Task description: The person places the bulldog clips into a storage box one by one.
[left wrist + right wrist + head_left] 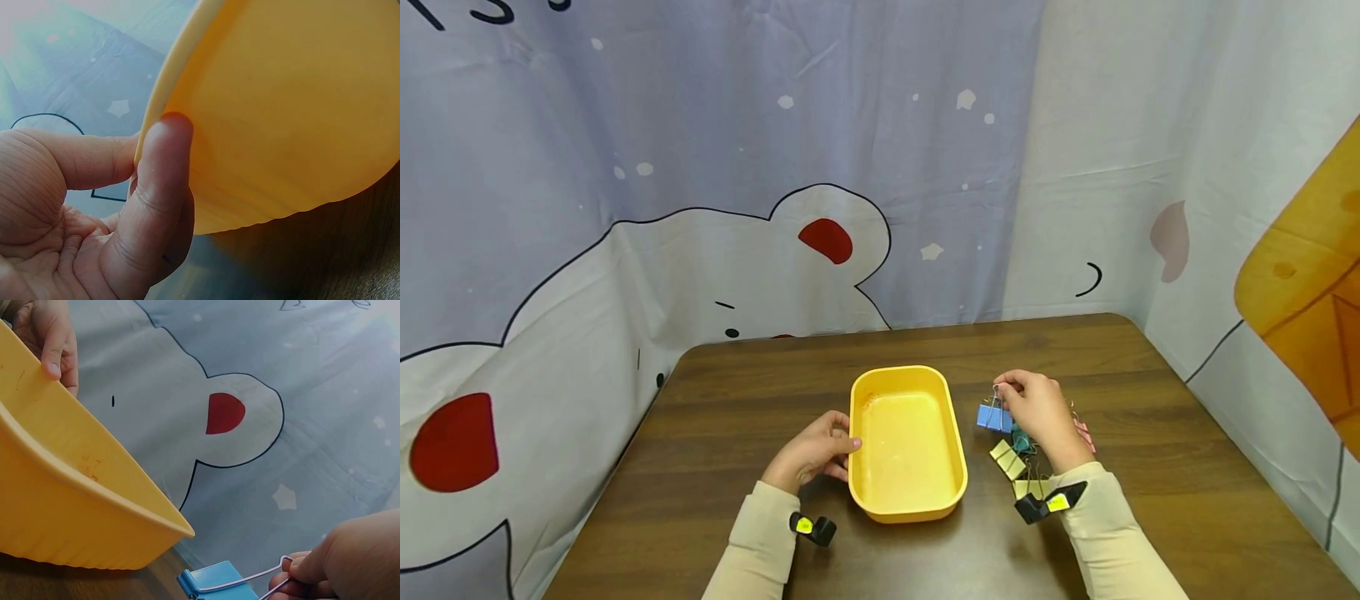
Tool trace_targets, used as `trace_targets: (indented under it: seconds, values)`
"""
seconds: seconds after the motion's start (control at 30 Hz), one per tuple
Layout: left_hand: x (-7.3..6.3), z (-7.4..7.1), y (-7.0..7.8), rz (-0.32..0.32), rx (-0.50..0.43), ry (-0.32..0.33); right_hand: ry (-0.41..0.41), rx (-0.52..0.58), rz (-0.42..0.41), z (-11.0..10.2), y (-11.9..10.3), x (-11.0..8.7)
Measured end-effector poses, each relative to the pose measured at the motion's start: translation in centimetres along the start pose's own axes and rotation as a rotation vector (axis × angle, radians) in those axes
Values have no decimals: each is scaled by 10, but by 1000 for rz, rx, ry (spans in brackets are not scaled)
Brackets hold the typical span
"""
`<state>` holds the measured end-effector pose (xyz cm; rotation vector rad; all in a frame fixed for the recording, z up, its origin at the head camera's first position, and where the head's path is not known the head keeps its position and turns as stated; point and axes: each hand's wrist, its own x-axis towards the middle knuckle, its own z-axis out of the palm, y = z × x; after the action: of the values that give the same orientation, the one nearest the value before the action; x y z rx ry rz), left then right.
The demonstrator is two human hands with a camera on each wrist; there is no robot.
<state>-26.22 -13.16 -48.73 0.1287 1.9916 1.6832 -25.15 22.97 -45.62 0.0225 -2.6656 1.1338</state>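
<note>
A yellow plastic tray [906, 450] stands on the table with nothing lying in it. At its left side my left hand [811, 452] pinches the wall, thumb on the rim and fingers outside in the head view. To the right of the tray, my right hand [1040, 414] pinches a wire handle of a blue binder clip [994, 418]; the right wrist view shows the clip's blue body [219, 578] beyond the fingertips. Beneath and beside that hand lie a teal binder clip [1022, 440], yellow binder clips [1007, 459] and a pink binder clip [1084, 435], partly hidden by the hand and wrist.
The brown wooden table [737, 392] has rounded far corners. Behind it and along the sides hangs a printed curtain [700, 125] that reaches the table's far edge. A black wrist camera [812, 528] is strapped on each sleeve.
</note>
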Motion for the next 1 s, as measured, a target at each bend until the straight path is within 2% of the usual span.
trace_targets:
  seconds: [0.5, 0.73, 1.0]
  values:
    - [1, 1, -2, -7, -11, -14, 24, 7, -47, -1, -17, -5]
    - [1, 2, 1, -7, 6, 2, 9, 8, -63, -3, -30, -7]
    - [1, 2, 0, -7, -2, 5, 34, -2, -85, 0, -41, -6]
